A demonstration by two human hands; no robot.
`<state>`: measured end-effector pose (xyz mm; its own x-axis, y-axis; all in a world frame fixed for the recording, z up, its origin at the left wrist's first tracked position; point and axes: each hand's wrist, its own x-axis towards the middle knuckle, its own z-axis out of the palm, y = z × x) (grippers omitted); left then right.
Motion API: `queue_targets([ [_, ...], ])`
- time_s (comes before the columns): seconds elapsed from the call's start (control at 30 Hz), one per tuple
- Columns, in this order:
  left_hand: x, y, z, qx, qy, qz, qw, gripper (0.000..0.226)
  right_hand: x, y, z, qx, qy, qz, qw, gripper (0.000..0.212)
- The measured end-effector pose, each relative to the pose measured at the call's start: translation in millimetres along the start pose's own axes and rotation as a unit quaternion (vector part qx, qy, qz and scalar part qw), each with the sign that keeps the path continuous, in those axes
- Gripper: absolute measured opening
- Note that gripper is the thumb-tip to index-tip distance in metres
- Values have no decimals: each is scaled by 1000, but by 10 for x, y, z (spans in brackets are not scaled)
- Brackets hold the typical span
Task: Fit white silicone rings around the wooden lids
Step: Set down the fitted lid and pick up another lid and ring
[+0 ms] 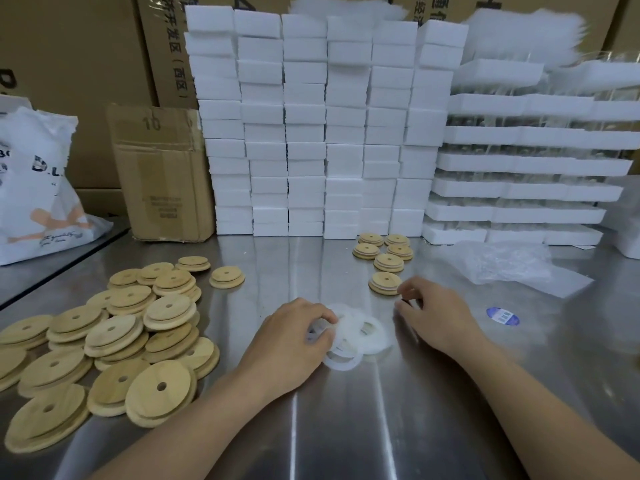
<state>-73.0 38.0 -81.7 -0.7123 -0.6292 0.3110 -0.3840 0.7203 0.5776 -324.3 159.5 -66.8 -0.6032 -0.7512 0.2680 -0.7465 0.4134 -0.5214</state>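
Curling over the heap of white silicone rings (356,336), the fingers (323,319) of the left hand (294,337) pinched at one ring; blur hid which. The right hand (433,313) hovered with fingers bent just beside the nearest lid (383,283) of a small group, and I could not tell whether they gripped anything. To do this step well, one ring probably needed peeling free alone, then stretching evenly round a lid's edge. Bare wooden lids (104,341) lay heaped on the table (346,427) at left, foam blocks (311,133) stacked behind
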Motion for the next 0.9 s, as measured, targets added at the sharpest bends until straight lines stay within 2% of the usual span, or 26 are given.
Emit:
queue_targets([
  [0.13,48,-49,23,-15,2,-8,1000,22,-32,-80,10,-24,-8,-16,1000,23],
  [0.23,147,-141,-8,-17,58,-44,997,37,-52,-139,48,-42,-10,-33,999,24],
  [0.4,368,-337,-92,61,140,-136,979,48,-104,-205,65,-47,-20,-47,998,24],
  [0.47,465,-373,-120,91,163,-183,965,49,-128,-218,72,-17,-10,-49,999,19],
  [0.57,633,-361,-178,123,179,-257,942,56,-143,-251,85,92,24,-60,994,10],
  [0.67,781,-377,-206,122,152,-331,923,62,-196,-384,111,141,12,-109,984,12],
  [0.73,826,-394,-201,139,132,-336,922,59,-252,-492,143,138,-16,-156,978,7],
  [0.83,805,-405,-196,142,165,-325,920,56,-329,-621,190,88,-86,-216,969,33],
  [0.9,765,-399,-204,143,188,-338,911,50,-357,-662,236,35,-103,-244,964,37],
])
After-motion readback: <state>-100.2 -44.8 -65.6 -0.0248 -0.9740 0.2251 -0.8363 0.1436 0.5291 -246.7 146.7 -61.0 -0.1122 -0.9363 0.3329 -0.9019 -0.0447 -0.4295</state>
